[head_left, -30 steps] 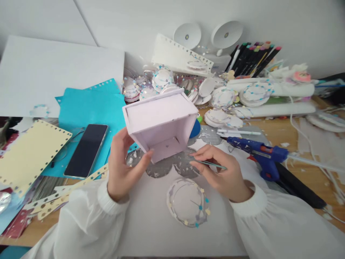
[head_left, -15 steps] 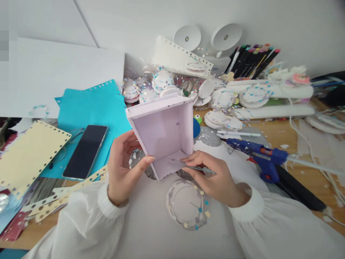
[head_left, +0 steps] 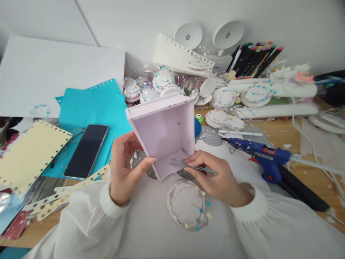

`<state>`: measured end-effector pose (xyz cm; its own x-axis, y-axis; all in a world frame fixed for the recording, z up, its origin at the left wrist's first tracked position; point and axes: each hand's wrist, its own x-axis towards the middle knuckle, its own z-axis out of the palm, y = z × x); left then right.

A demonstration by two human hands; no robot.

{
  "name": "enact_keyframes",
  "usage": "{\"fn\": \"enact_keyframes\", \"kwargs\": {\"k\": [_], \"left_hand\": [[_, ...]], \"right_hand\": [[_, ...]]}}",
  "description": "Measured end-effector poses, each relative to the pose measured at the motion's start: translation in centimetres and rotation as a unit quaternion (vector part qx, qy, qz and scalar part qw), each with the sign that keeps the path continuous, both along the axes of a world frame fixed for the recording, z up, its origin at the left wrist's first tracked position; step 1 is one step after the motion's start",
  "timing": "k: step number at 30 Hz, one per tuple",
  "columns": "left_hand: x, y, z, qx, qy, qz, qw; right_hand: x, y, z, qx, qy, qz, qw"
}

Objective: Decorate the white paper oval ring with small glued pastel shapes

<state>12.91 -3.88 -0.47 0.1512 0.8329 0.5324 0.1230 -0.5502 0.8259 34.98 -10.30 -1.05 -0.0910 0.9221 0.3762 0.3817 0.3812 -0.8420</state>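
Head view: left hand (head_left: 125,174) clamped on left side of lilac box (head_left: 164,135), mid-scene, tilted, open side near. Right hand (head_left: 217,176) pinches tweezers (head_left: 202,168), tips at the box opening. Star-trimmed disc (head_left: 185,205) sits just near of box. Phone (head_left: 86,151) left, glue gun (head_left: 258,151) right; piled white discs (head_left: 163,79) crowd the far side.

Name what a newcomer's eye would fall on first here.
Probably the lilac box, held up mid-picture by the left hand, its open side facing the viewer, with tweezers in the right hand at its opening. Next, likely the vivid turquoise paper on the left and the blue glue gun on the right.
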Motion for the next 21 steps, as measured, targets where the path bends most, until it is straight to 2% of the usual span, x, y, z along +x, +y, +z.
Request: {"fn": "enact_keyframes", "kwargs": {"k": [11,21], "left_hand": [[0.1,-0.1,0.2,0.000,0.006,0.001,1.000],[0.0,-0.1,0.2,-0.020,0.019,0.017,0.999]], "right_hand": [[0.1,0.0,0.3,-0.070,0.053,0.037,0.995],[1.5,0.4,0.6,-0.014,0.090,0.011,0.996]]}}
